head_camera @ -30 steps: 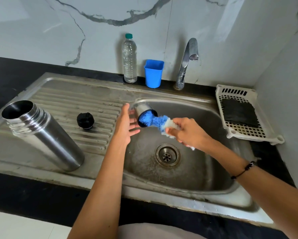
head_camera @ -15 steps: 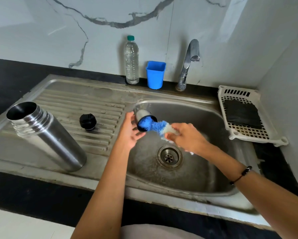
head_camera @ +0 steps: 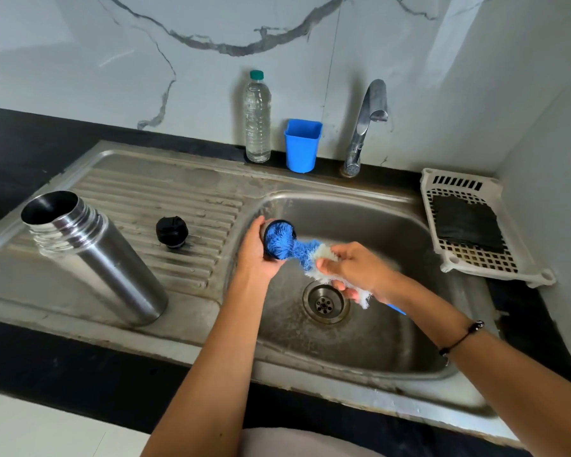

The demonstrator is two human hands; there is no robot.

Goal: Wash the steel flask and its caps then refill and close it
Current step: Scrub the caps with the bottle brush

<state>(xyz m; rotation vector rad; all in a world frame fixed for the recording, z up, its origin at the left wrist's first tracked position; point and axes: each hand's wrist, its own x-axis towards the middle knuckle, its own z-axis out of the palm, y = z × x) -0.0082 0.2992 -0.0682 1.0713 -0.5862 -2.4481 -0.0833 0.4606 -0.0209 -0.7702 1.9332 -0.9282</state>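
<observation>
The open steel flask (head_camera: 96,255) stands on the ribbed drainboard at the left, its mouth bare. A black inner cap (head_camera: 172,231) sits on the drainboard to its right. Over the sink basin (head_camera: 393,324), my left hand (head_camera: 254,255) grips the steel outer cap (head_camera: 267,230) with its opening turned to the right. My right hand (head_camera: 353,270) grips a blue and white bottle brush (head_camera: 297,249). The brush's blue bristles are pushed into the cap.
A clear water bottle (head_camera: 257,117) and a blue plastic cup (head_camera: 302,145) stand on the ledge behind the sink, left of the steel tap (head_camera: 365,127). A white slotted tray (head_camera: 475,232) holding a black scrub pad lies at the right. The drain (head_camera: 325,303) is below my hands.
My left hand has closed its fingers round the outer cap, and the brush head has gone deeper into the cap.
</observation>
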